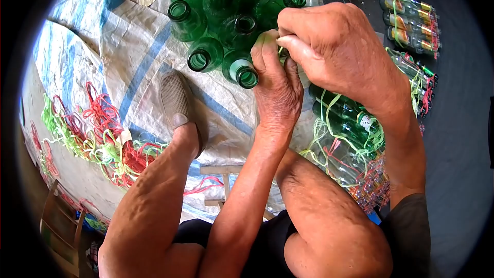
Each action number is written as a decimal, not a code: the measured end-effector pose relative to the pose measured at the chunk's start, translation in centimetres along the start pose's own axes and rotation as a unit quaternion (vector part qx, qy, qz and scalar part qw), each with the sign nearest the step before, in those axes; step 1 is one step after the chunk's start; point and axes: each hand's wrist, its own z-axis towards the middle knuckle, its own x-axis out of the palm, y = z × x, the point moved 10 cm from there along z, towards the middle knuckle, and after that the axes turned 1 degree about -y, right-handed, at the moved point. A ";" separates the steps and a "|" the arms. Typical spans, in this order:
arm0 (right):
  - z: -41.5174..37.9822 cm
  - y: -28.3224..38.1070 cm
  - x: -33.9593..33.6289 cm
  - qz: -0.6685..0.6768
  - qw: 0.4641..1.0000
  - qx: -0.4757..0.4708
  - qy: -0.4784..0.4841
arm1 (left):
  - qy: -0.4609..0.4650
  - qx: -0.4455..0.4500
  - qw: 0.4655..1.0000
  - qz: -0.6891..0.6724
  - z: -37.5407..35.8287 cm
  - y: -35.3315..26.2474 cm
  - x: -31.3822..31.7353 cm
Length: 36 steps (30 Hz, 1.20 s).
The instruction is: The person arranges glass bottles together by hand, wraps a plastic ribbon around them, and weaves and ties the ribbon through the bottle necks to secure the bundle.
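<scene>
Several green glass bottles [224, 7] stand upright in a tight cluster, mouths toward me. My left hand [275, 85] is against the right side of the cluster, next to a front bottle [244, 74], with its fingers bent together. Just above it, my right hand [332, 41] is closed in a pinch, its thumb and finger meeting the left fingertips. A short bit of yellow-green plastic string [280, 50] shows between the two hands; most of it is hidden by the fingers.
Red and green plastic string [103, 139] lies heaped at left on a white-and-blue woven sheet [136, 36]. More green bottles [342, 110] lie at right under loose string. Tied clear bottles [411, 23] lie farther right. My shoe [177, 95] rests on the sheet.
</scene>
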 end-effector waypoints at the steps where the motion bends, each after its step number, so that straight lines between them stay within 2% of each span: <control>1: 0.1 -0.2 0.1 -0.002 1.000 -0.002 -0.002 | -0.003 0.004 1.000 0.006 0.0 0.0 0.0; 4: 0.1 -1.5 0.2 0.059 0.997 0.038 0.009 | -0.016 0.037 0.999 0.019 0.1 -0.2 -0.1; 13: -1.7 -5.5 1.7 0.201 0.966 0.161 -0.007 | -0.012 0.048 0.999 0.013 0.6 -0.8 -0.5; 16: -2.9 -6.0 2.0 0.207 0.960 0.186 -0.017 | -0.022 0.051 0.998 0.005 0.6 -0.8 -0.6; 22: -6.1 -6.9 3.7 0.308 0.904 0.279 -0.102 | -0.025 0.057 0.998 0.013 0.6 -1.0 -0.7; 25: -7.1 -6.3 4.0 0.332 0.888 0.283 -0.145 | -0.029 0.053 0.998 0.020 0.5 -0.8 -0.7; 29: -8.4 -5.6 4.2 0.306 0.887 0.284 -0.198 | -0.032 0.051 0.998 0.019 0.5 -0.8 -0.7; 34: -9.9 -4.4 4.6 0.229 0.908 0.277 -0.215 | -0.037 0.053 0.998 0.008 0.5 -0.5 -0.7; 36: -9.8 -3.1 4.1 0.170 0.926 0.237 -0.239 | -0.035 0.055 0.998 0.004 0.4 -0.5 -0.7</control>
